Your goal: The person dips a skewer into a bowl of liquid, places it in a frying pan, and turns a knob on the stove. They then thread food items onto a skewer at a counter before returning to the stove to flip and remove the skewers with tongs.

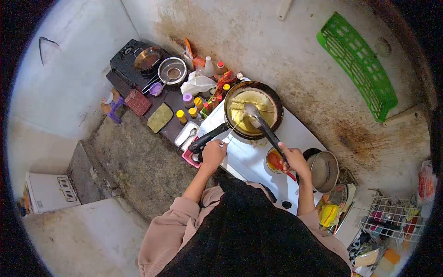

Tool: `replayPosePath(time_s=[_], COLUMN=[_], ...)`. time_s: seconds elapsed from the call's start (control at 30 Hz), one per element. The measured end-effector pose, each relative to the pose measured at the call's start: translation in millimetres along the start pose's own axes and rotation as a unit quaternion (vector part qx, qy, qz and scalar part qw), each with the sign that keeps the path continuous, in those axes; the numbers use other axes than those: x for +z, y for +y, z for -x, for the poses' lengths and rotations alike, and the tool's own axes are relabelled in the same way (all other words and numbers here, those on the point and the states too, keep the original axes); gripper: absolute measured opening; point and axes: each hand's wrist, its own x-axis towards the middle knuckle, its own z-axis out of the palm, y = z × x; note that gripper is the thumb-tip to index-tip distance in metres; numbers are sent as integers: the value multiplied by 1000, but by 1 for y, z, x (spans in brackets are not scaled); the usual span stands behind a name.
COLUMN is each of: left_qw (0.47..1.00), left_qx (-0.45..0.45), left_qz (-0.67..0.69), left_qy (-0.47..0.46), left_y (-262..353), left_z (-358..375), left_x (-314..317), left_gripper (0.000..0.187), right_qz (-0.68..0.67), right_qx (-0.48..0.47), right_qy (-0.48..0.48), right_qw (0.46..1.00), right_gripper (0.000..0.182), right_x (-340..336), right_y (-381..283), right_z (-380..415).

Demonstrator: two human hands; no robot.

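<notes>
A dark frying pan (pixel 277 127) sits on the white stove top (pixel 249 159), with yellowish food (pixel 237 114) and thin skewers in it. My left hand (pixel 214 152) is closed near the pan's black handle (pixel 208 137), pinching the end of a thin skewer (pixel 233 129) that reaches into the pan. My right hand (pixel 294 160) is wrapped round the dark handle of a cooking utensil (pixel 266 128). Its rounded metal head rests over the food. Just left of my right hand is a bowl of red-orange contents (pixel 274 160).
Bottles and jars (pixel 193 112) line the stove's left side, near a pink box (pixel 190 159). A pot (pixel 323 171) stands right of my right hand. Another stove (pixel 124 57) holds a small pan and a strainer (pixel 172 71). A wire rack (pixel 392 217) is at lower right.
</notes>
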Motion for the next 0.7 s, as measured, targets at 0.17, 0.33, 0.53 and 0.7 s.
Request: replayPosePath(time_s=[0.17,0.33,0.53,0.7], left_qw=[994,995,997,999], left_qx=[-10,-14,-30,-28], left_qz=[107,97,71,39], left_qy=[-22,-17,6,26], left_y=[-13,-7,0,5], left_z=[-9,-6,0,4], left_x=[11,2,-10,-13], left_gripper=[30,26,21,20], right_qz=[8,21,42,30], right_qx=[7,-6,-7,-19], right_qy=[19,1,39,22], right_qw=[1000,1000,998,999], right_gripper=[57,58,59,58], right_x=[-7,1,0,4], right_y=[7,2,6,0], right_z=[-7,-5,-6,-1])
